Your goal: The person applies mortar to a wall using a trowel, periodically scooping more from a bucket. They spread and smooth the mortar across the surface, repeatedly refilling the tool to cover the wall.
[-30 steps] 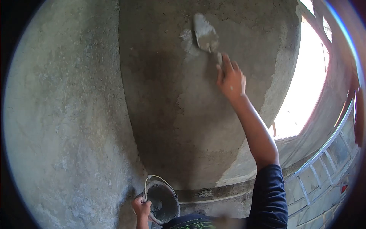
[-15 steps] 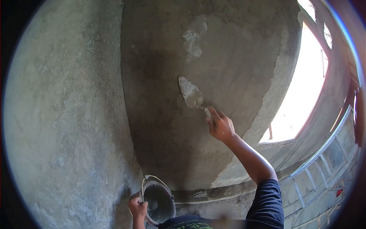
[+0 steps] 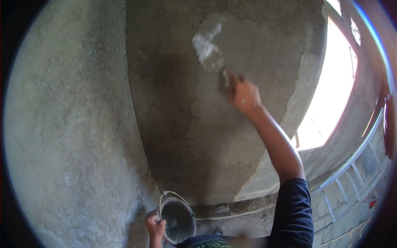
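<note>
My right hand (image 3: 245, 94) grips the handle of a trowel (image 3: 213, 60), blurred by motion and held up against the wall. The trowel's blade lies at the lower part of a pale wet mortar patch (image 3: 216, 27) on the grey plastered wall (image 3: 240, 136). Low in the view, my left hand (image 3: 155, 226) is closed around the wire handle of a bucket (image 3: 193, 225). Grey wet mortar (image 3: 175, 219) shows inside the bucket, though its depth is hard to judge.
A second rough wall (image 3: 70, 124) meets the plastered one at a corner on the left. To the right is a bright window opening (image 3: 326, 95). A metal ladder (image 3: 347, 182) stands at the lower right. A ledge (image 3: 235, 208) runs along the wall's base.
My right hand has carried the trowel upward along the wall, to the pale patch. The bucket and my left hand sit slightly lower and further right in view.
</note>
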{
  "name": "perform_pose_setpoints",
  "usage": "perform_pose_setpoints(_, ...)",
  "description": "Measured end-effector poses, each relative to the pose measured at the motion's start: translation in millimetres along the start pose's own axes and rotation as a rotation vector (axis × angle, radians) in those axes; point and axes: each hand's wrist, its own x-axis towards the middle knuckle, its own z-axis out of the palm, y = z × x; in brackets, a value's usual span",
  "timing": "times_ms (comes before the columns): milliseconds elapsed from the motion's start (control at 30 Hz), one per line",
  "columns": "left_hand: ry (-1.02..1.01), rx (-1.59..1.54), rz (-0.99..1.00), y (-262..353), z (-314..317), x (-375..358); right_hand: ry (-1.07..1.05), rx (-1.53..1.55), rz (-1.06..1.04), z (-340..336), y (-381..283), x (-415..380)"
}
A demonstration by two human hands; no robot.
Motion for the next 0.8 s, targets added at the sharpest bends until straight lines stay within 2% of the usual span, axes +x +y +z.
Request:
perform_pose_setpoints(67, -0.023, 0.004, -0.021, 3, -2, 1, -0.246, -0.032, -0.043, 19, -13, -41)
perform_pose_setpoints(200, -0.001, 0.027, 0.038, 3, -2, 0, -0.430, 0.018, -0.104, 50, -28, -116)
perform_pose_setpoints(333, 0.019, 0.013, -0.018, 6, 1, -1, -0.372, 0.171, -0.123, 45, -30, -136)
perform_pose_setpoints(467, 0.040, 0.067, 0.033, 22, 3, -3, 0.095, 0.213, -0.066, 24, -5, -88)
perform_pose_setpoints(533, 0.042, 0.101, 0.046, 9, 12, -2, 0.236, 0.258, -0.003, 5, 3, -42)
perform_pose_setpoints(600, 0.027, 0.104, 0.049, 23, 14, -3, 0.283, 0.235, 0.003, -12, 6, -1)
perform_pose_setpoints(633, 0.035, 0.121, 0.048, 25, 15, -5, 0.285, 0.251, 0.012, -14, 3, 10)
perform_pose_setpoints(700, 0.025, 0.095, 0.044, 28, 22, -6, 0.109, 0.123, -0.009, -14, -3, 26)
perform_pose_setpoints(733, 0.035, 0.109, 0.043, 29, 25, -7, 0.112, 0.139, -0.005, -10, -7, 21)
perform_pose_setpoints(800, 0.024, 0.041, 0.025, 25, 29, -9, -0.121, 0.071, -0.016, 4, -20, -8)
